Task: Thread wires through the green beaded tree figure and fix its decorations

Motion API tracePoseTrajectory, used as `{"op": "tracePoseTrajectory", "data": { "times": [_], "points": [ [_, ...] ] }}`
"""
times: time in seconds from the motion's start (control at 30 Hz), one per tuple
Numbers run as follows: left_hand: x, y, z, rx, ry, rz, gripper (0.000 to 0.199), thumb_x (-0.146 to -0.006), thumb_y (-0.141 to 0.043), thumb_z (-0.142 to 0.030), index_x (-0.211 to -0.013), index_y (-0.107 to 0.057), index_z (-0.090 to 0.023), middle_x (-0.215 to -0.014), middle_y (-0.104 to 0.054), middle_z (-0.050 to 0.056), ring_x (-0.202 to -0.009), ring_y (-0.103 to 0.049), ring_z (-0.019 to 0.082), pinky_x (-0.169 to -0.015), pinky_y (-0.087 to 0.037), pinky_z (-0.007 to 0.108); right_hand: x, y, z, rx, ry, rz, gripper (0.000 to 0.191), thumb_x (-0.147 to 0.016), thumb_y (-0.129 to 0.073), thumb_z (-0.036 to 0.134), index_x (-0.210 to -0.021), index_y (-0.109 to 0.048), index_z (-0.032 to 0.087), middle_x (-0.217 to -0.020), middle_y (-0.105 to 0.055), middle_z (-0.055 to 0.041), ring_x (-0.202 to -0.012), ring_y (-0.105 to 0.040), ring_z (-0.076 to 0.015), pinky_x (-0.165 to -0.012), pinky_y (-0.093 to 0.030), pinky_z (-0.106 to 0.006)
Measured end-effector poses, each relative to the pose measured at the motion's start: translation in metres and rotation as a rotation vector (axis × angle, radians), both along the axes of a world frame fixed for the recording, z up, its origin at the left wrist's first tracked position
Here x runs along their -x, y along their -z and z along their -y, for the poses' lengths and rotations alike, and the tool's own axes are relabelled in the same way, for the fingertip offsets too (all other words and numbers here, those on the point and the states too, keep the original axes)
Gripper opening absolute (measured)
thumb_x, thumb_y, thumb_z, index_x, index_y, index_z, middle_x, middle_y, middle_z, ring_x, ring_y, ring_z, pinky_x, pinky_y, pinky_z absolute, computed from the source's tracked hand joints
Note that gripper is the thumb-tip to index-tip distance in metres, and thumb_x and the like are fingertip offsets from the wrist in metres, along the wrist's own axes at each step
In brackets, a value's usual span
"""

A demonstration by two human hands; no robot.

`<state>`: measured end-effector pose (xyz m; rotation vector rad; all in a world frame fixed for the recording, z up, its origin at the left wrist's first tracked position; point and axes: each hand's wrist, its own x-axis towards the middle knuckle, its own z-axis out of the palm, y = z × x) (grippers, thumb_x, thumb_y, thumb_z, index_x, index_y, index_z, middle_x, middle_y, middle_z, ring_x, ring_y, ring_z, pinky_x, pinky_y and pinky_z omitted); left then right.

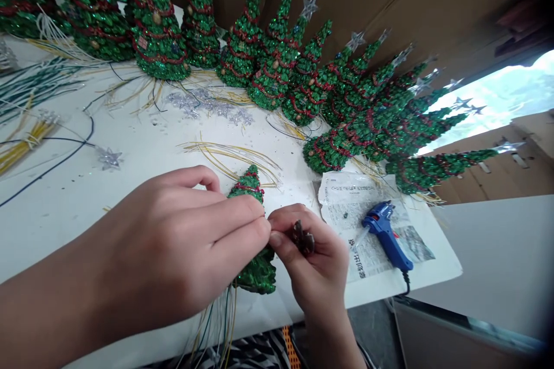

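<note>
My left hand (190, 236) is closed, thumb and fingers pinched together; what they hold, if anything, is hidden. Its fingertips meet those of my right hand (315, 259), also closed, with a small dark brown shiny piece (303, 239) in its curled fingers. Behind and below both hands is a small glittery green Christmas tree (257, 274) with red garland, partly covered by my left hand. Thin yellow, green and white wires (216, 311) trail from its base toward my lap. Its tip (251, 173) carries no star.
Several similar trees (277, 75) line the table's back, some star-topped. A blue glue gun (387, 236) lies on newspaper (333, 202) at right. Clear stars (208, 105), yellow wires (234, 158) and wire bundles (26, 144) lie on the white table (142, 127).
</note>
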<state>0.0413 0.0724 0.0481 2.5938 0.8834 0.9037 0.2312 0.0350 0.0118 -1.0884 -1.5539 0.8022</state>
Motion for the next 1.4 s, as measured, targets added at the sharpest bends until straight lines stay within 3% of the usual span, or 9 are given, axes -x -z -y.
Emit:
{"op": "tracePoseTrajectory", "data": {
  "times": [0.07,0.2,0.37,0.53,0.8,0.93,1.03,1.13,1.4],
  "points": [
    [0.001,0.0,0.001,-0.169,-0.023,-0.093,0.034,-0.1,-0.032,-0.009,-0.084,-0.06,-0.022,-0.091,-0.077,0.001,-0.073,-0.069,0.017,-0.072,-0.043,0.041,0.001,-0.001,0.001,0.002,0.008,0.012,0.008,-0.089,-0.068,0.016,-0.085,-0.069,0.024,-0.078,-0.069,0.0025,-0.07,-0.064,-0.0103,-0.061,-0.052,-0.021],
    [0.007,0.006,-0.001,-0.268,-0.039,-0.078,0.004,-0.097,-0.054,-0.017,-0.098,-0.056,-0.021,-0.088,-0.076,-0.001,-0.07,-0.067,0.015,-0.071,-0.039,0.04,0.002,-0.005,0.005,-0.076,0.024,0.055,0.007,-0.089,-0.068,0.017,-0.085,-0.067,0.023,-0.077,-0.07,0.0018,-0.069,-0.066,-0.0111,-0.062,-0.055,-0.022],
    [0.004,0.01,0.007,0.006,-0.03,0.053,0.012,-0.096,-0.052,-0.014,-0.095,-0.059,-0.025,-0.087,-0.074,-0.008,-0.07,-0.065,0.011,-0.078,-0.038,0.037,0.003,-0.01,0.014,-0.19,0.063,0.184,0.009,-0.086,-0.071,0.014,-0.085,-0.067,0.022,-0.073,-0.07,0.0009,-0.062,-0.065,-0.0118,-0.054,-0.053,-0.024],
    [-0.004,0.008,0.027,0.216,-0.093,0.146,0.019,-0.094,-0.048,-0.017,-0.101,-0.058,-0.031,-0.098,-0.073,-0.01,-0.093,-0.067,0.013,-0.096,-0.035,0.037,0.005,-0.011,0.021,-0.21,0.09,0.184,0.009,-0.084,-0.073,0.015,-0.084,-0.067,0.022,-0.071,-0.071,0.0008,-0.061,-0.066,-0.0115,-0.053,-0.053,-0.023],
    [-0.003,0.036,0.049,0.301,-0.242,0.176,0.027,-0.094,-0.057,-0.039,-0.12,-0.056,-0.039,-0.11,-0.076,-0.007,-0.113,-0.064,0.025,-0.112,-0.025,0.053,0.003,-0.015,0.021,0.052,-0.047,-0.008,0.006,-0.086,-0.07,0.018,-0.084,-0.073,0.023,-0.072,-0.075,0.0001,-0.063,-0.069,-0.0127,-0.057,-0.057,-0.021],
    [0.001,0.043,0.046,0.376,-0.228,0.258,0.021,-0.092,-0.063,-0.043,-0.113,-0.061,-0.044,-0.107,-0.076,-0.01,-0.115,-0.062,0.025,-0.103,-0.042,0.052,-0.002,-0.014,0.018,0.02,-0.103,0.025,0.008,-0.091,-0.065,0.024,-0.09,-0.073,0.024,-0.076,-0.075,0.0,-0.069,-0.069,-0.0117,-0.062,-0.056,-0.021],
    [0.001,0.043,0.043,0.465,-0.222,0.307,0.02,-0.091,-0.064,-0.041,-0.11,-0.063,-0.046,-0.107,-0.076,-0.011,-0.123,-0.056,0.021,-0.099,-0.053,0.042,-0.009,-0.01,0.016,0.032,-0.042,0.04,0.027,-0.094,-0.06,0.049,-0.094,-0.07,0.024,-0.069,-0.068,0.0005,-0.059,-0.06,-0.0111,-0.052,-0.049,-0.021],
    [-0.001,0.043,0.043,0.505,-0.249,0.332,0.017,-0.089,-0.064,-0.041,-0.106,-0.065,-0.044,-0.107,-0.074,-0.008,-0.128,-0.052,0.022,-0.101,-0.055,0.041,-0.016,-0.009,0.013,0.078,-0.021,0.077,0.048,-0.087,-0.057,0.069,-0.091,-0.062,0.022,-0.063,-0.058,0.0033,-0.051,-0.051,-0.0093,-0.042,-0.039,-0.019],
    [0.0,0.038,0.046,0.556,-0.322,0.314,0.016,-0.088,-0.063,-0.047,-0.098,-0.071,-0.037,-0.117,-0.062,0.0,-0.113,-0.063,0.021,-0.095,-0.06,0.037,-0.022,-0.017,-0.004,-0.175,-0.109,0.346,0.037,-0.086,-0.069,0.055,-0.08,-0.053,0.022,-0.06,-0.061,0.0068,-0.047,-0.05,-0.0058,-0.042,-0.036,-0.018]
  ]
}}
